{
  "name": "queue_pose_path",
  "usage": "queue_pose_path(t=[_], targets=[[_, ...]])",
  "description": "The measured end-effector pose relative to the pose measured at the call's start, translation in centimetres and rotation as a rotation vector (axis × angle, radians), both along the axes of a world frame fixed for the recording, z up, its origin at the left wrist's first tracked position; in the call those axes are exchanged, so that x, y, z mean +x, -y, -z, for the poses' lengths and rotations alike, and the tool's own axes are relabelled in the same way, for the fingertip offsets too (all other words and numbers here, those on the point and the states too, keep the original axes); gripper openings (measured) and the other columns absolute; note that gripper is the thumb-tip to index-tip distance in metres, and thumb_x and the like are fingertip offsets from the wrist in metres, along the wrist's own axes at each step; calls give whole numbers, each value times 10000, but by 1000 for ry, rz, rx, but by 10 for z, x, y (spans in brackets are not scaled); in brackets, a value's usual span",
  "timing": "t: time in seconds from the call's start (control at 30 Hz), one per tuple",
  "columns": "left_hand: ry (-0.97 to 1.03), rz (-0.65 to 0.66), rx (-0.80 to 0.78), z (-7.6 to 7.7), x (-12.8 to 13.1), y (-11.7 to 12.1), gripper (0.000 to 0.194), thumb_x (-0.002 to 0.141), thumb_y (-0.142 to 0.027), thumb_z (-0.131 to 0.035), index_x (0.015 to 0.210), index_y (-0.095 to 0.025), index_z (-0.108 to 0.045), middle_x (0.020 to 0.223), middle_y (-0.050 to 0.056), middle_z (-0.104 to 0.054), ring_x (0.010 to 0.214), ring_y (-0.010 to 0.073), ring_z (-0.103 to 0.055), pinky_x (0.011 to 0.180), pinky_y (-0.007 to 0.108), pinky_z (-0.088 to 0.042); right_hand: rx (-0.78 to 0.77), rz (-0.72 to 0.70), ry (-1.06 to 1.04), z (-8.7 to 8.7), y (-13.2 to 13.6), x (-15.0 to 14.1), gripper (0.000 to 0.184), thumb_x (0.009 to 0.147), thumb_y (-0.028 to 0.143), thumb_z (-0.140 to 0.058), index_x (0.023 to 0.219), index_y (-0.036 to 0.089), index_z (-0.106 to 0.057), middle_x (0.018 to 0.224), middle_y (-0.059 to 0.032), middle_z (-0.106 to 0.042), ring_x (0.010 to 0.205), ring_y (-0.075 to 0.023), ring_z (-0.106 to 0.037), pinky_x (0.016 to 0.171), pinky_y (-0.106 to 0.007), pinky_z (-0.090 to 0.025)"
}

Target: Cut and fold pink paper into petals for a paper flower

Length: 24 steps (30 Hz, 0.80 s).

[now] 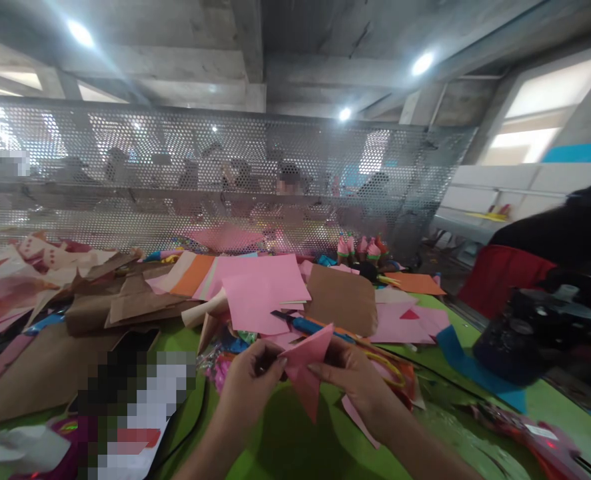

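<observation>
- Left hand [252,377] and right hand [359,379] both pinch one folded pink paper [305,375], already pointed; whether folding is complete, unclear.
- Larger pink sheet [265,287] beyond lies open, unshaped.

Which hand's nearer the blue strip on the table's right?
Right. The right hand is left of the blue strip; the left hand is farther left, across the folded pink paper.

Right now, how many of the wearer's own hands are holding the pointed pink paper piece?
2. The left hand pinches the pink paper piece at its left corner; the right hand grips its right side. Neither hand is hidden, though some fingers are.
</observation>
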State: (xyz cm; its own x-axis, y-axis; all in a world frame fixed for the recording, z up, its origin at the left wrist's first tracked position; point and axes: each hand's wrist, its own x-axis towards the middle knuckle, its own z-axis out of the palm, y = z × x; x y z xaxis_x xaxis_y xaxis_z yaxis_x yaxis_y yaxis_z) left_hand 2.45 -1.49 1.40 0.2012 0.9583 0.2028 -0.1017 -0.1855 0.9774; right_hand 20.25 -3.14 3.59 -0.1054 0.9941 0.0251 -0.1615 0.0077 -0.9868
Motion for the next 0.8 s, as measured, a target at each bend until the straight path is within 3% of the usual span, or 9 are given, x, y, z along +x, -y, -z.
queue_pose_path(t=[0.1,0.27,0.4,0.47,0.6,0.7,0.8], targets=[[-5,-4,11,-1,-2,0,139,744,-273,-666,843,-178,-692,814,44,-700,744,175,-604,659,257,-456,94,93,66,-6,1,2,253,578,354,-845,708,189,-705,768,-31,-708,751,-216,-625,738,-335,-470],[-26,45,4,-10,-3,7,273,764,-308,-671,1027,-241,-699,1049,64,-707,891,203,-625,769,286,-463,130,105,69,-11,2,2,209,610,331,-827,707,190,-707,747,-28,-693,751,-202,-616,719,-309,-461],[-48,38,47,-7,-1,7,205,810,-364,-625,914,-220,-727,871,38,-719,797,192,-616,708,265,-462,40,97,42,1,1,0,273,572,366,-845,727,191,-704,749,-31,-705,782,-238,-633,786,-369,-481],[-34,-10,40,-2,0,5,199,809,-361,-620,856,-201,-729,775,23,-703,739,181,-601,662,250,-454,43,67,69,1,3,0,319,598,351,-837,841,194,-701,841,-44,-715,844,-250,-634,816,-378,-481],[-113,-66,84,2,-2,2,207,831,-329,-577,848,-194,-732,748,19,-704,717,186,-610,649,249,-452,299,201,287,-12,7,3,445,706,336,-768,1120,274,-618,1133,-52,-633,1013,-246,-576,899,-380,-449],[-273,-119,163,-1,-3,5,181,815,-245,-565,844,-220,-741,772,16,-730,702,192,-629,637,249,-442,548,279,525,-19,10,5,268,769,305,-719,1032,304,-666,1227,-47,-559,1174,-263,-483,1009,-398,-362],[-372,-143,231,-5,-3,9,195,808,-206,-565,861,-255,-746,805,11,-746,707,203,-641,644,259,-436,627,271,672,-16,11,6,109,804,291,-693,912,292,-703,1220,-63,-547,1199,-280,-464,1006,-418,-360]])
